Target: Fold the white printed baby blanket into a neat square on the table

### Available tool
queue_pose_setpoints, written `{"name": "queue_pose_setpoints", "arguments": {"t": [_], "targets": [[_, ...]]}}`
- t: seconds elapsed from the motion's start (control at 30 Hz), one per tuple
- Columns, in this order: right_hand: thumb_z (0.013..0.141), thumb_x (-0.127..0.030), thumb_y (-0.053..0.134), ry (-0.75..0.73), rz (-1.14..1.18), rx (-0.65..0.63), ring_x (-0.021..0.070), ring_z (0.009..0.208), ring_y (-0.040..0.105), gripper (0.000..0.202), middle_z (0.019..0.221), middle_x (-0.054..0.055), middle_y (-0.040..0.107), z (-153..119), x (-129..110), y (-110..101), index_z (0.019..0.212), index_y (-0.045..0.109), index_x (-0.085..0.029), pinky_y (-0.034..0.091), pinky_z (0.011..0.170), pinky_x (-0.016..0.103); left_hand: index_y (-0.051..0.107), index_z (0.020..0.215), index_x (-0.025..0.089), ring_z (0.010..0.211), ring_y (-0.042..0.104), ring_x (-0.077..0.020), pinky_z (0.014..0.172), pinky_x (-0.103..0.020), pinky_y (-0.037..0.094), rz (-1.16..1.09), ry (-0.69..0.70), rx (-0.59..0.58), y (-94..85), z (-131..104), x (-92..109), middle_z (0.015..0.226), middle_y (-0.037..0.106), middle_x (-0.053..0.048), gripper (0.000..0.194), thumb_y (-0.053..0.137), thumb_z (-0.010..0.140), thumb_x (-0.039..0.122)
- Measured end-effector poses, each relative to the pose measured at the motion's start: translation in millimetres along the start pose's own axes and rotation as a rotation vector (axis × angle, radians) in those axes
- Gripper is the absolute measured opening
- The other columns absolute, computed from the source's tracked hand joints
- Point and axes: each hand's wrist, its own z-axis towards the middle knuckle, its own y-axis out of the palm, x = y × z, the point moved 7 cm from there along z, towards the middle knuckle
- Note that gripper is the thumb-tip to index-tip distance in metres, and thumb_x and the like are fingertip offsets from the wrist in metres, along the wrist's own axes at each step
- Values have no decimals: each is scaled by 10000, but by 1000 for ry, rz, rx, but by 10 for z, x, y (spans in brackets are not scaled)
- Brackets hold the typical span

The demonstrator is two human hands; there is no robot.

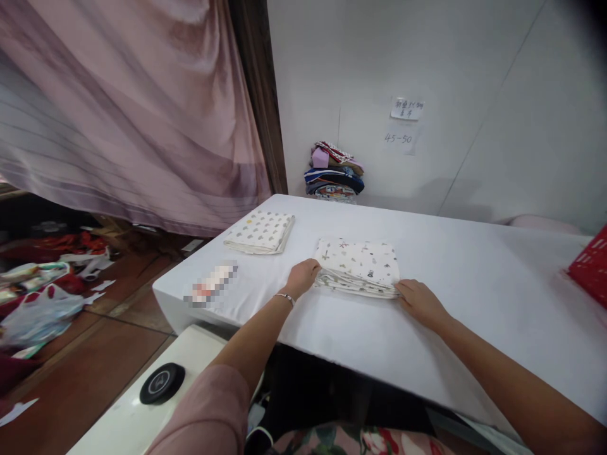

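A folded white cloth with a small scattered print [358, 262] lies on the white-covered table [455, 291] in front of me. Its layers show along the near edge. My left hand [303, 278] pinches its near left corner, and a thin bracelet circles that wrist. At the near right corner, my right hand [420, 300] has its fingers closed on the cloth's edge. Farther left lies a second folded white cloth [260, 232], printed with rows of grey shapes, apart from both hands.
A blurred-out item [211, 284] lies near the table's left edge. Folded clothes [334, 170] are stacked by the wall, and a red basket [590, 268] stands far right. A round black object [162, 383] rests on a cream surface. Plastic bags [42, 316] lie at left.
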Motion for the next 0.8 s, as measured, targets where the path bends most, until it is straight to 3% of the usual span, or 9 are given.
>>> {"name": "queue_pose_setpoints", "arguments": {"t": [0.23,0.4,0.6,0.8], "targets": [[825,-200,404,-1,0,11,251,1022,529,324,1141,106,584,-4,-11,-10,1086,594,-174,422,845,378,590,824,220,786,564,-123,696,-235,437,-92,66,43,-27,-48,-44,888,624,13,139,464,842,275],[821,-204,411,0,5,-6,245,1021,525,313,1147,100,578,1,3,17,1075,592,-182,418,852,375,601,921,229,940,551,-156,769,-262,443,60,190,8,-53,-102,12,1022,614,-15,143,511,839,305],[829,-201,403,2,-11,-14,247,1044,511,312,1162,101,569,-2,-1,19,1082,585,-187,412,862,380,603,825,182,948,520,-198,746,-306,422,290,123,-50,-3,-91,119,979,579,-75,174,434,867,185],[825,-191,410,2,-18,-31,242,1009,521,295,1138,103,579,9,-32,-5,1057,593,-184,410,846,377,588,804,164,965,486,-225,755,-333,398,384,81,-97,44,-97,198,967,535,-106,213,416,814,40]]}}
